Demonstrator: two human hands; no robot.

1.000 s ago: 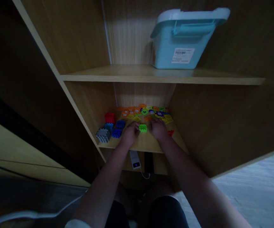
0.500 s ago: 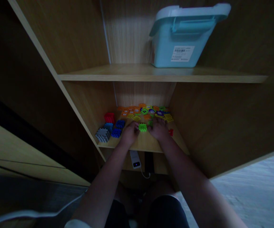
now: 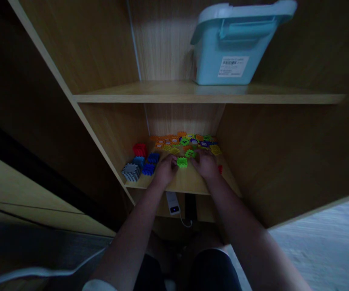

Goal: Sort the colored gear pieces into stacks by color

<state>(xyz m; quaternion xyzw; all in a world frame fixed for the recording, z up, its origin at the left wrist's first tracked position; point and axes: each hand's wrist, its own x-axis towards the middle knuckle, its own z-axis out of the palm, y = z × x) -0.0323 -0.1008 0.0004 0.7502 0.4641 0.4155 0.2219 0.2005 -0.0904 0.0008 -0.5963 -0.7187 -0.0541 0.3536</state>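
Observation:
My left hand is closed, its fingertips at the left edge of a bright green interlocking building piece, just above the lower shelf board. My right hand has its thumb and fingers curled at the right side of a second green toothed piece, behind the first one. The two green pieces are close together; I cannot tell whether they touch. Behind them lie flat orange pieces, yellow pieces and purple pieces. A red piece is partly hidden by my right hand.
Left on the shelf stand a grey toothed cube, a light blue block, a red block and dark blue blocks. A light blue lidded bin sits above. Below lies a white power bank with a cable.
My right hand has shifted slightly right, and the second green piece now shows between the hands, having been mostly covered. The left hand and its green piece have barely moved.

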